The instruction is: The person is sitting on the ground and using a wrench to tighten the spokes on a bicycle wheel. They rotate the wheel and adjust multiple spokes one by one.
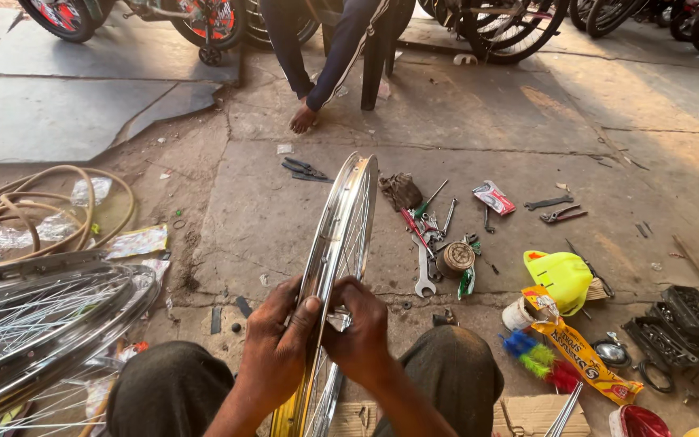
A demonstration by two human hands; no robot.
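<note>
A shiny spoked bicycle wheel rim (348,212) stands upright on edge between my knees, running away from me. My left hand (275,348) grips the rim's near edge from the left, thumb over the metal. My right hand (359,328) closes on the rim from the right, fingers pinching a small silvery piece at the rim. Both hands touch each other over the rim. The rim's lower part shows yellow inside.
Stacked wheel rims (34,324) lie at my left, with coiled hose (26,212) behind. Wrenches (424,271), pliers (561,214), a yellow cap (561,275) and packets litter the stone floor at right. Another person's hand (302,118) reaches down ahead; bicycles stand behind.
</note>
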